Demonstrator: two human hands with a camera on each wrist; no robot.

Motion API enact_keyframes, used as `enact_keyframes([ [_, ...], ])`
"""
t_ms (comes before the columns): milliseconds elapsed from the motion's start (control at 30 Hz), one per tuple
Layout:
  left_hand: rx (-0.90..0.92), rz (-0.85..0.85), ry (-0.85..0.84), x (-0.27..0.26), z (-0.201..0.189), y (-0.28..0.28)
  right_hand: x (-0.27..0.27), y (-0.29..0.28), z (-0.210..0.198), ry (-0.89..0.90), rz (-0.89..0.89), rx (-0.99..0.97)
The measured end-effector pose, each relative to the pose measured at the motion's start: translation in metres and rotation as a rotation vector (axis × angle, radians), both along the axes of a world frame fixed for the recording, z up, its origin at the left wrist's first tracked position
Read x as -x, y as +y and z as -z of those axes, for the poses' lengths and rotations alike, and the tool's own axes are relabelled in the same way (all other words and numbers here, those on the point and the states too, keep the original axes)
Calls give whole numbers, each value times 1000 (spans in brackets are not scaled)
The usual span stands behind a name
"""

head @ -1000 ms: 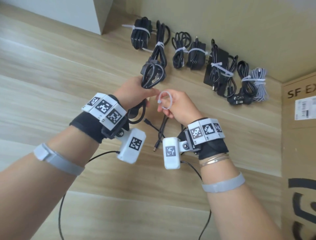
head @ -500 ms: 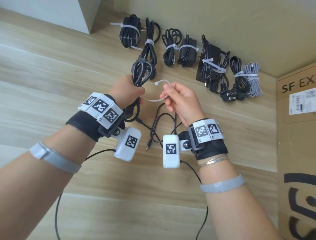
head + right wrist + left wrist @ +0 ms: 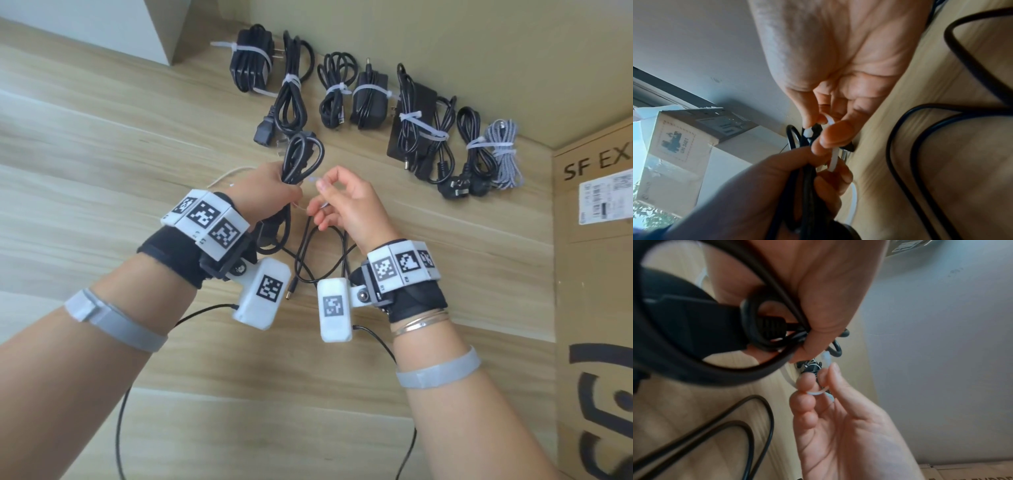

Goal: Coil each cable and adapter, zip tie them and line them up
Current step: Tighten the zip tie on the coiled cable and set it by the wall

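Observation:
My left hand (image 3: 274, 190) grips a coiled black cable (image 3: 301, 161) above the wooden table, its loops sticking up past my fingers. In the left wrist view the cable (image 3: 756, 331) and its black adapter block (image 3: 694, 324) sit in my palm. My right hand (image 3: 339, 202) pinches a white zip tie (image 3: 833, 160) right beside the coil; the zip tie (image 3: 818, 392) curves between my fingertips. Loose black wire (image 3: 322, 253) hangs below both hands, ending in a barrel plug (image 3: 291, 294).
Several tied bundles of cables and adapters (image 3: 370, 102) lie in a row along the wall at the back. A cardboard box (image 3: 596, 274) stands at the right. A white block (image 3: 102, 20) stands at the back left. Another zip tie (image 3: 229, 174) lies by my left hand.
My right hand has brought the zip tie in against the coil, which my left hand keeps holding. The tie, first a loop, then opened out, is now mostly hidden between the fingers.

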State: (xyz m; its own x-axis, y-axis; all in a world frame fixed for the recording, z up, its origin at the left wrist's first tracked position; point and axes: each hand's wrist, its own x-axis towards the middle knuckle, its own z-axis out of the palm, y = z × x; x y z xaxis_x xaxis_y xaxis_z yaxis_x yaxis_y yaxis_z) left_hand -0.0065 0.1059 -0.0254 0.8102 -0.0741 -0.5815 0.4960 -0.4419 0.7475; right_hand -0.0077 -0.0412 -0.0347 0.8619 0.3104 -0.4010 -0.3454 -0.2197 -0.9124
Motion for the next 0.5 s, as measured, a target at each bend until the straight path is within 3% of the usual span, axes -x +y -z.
enact_keyframes([
  [267,-251,177,45,-7,23,-6,-1,-16,-8,-136,-3,12],
  [500,-325,303,-65,-6,16,-17,-3,-14,7,-205,-20,258],
])
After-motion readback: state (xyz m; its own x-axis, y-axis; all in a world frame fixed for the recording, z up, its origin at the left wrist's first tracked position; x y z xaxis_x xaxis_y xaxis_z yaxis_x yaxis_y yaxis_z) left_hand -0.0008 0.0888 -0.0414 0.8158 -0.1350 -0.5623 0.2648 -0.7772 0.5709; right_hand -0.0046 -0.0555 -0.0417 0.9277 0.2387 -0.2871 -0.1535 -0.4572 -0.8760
